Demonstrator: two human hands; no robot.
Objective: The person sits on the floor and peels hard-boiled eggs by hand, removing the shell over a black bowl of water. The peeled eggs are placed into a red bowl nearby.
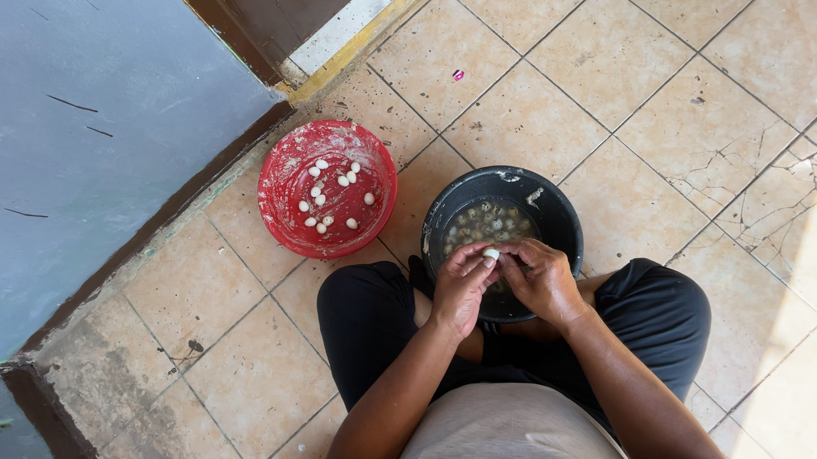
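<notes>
Seated person, knees apart: left hand [460, 286] and right hand [539, 279] meet fingertip to fingertip, together pinching a small white egg [491, 253] over the near rim of a black pot [560, 217] of cloudy water. A slippery grip could drop it. Beyond, peeled eggs [333, 194] lie in a red bowl [284, 166] on the tiled floor [602, 60]. No packages or labels visible.

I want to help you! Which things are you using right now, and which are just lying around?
In use:
- small white egg, held by left hand and right hand
- black pot of eggs in water
- red bowl with peeled white eggs

Just lying about:
- small pink scrap on the tiled floor
</notes>
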